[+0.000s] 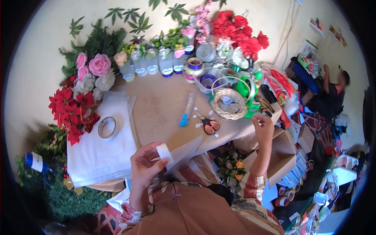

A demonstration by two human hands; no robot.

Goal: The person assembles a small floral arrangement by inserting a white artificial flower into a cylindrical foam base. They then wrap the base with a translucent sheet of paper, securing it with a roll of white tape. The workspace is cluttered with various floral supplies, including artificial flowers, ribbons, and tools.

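Note:
Between the fingers and thumb of my left hand (148,164) is a small white roll of tape (165,153), with a clear sheet (186,151) beneath it over the table edge. My right hand (263,124) is raised at the table's right edge, fingertips pinched together near green tape dispensers (251,109); whether something thin is between them I cannot tell. Scissors with black and orange handles (210,126) and a blue cutter knife in clear packaging (186,111) lie on the brown tabletop (155,108). Small white pieces (199,125) are scattered around the scissors.
A tape roll (107,128) rests on white sheets (97,158) at the left. Artificial flowers (100,65) and clear vases (151,65) line the wall. A wicker basket (229,116), ribbon rolls (194,65) and pliers (265,104) stand right. Cardboard box (279,158) below; another person (330,94) sits farther right.

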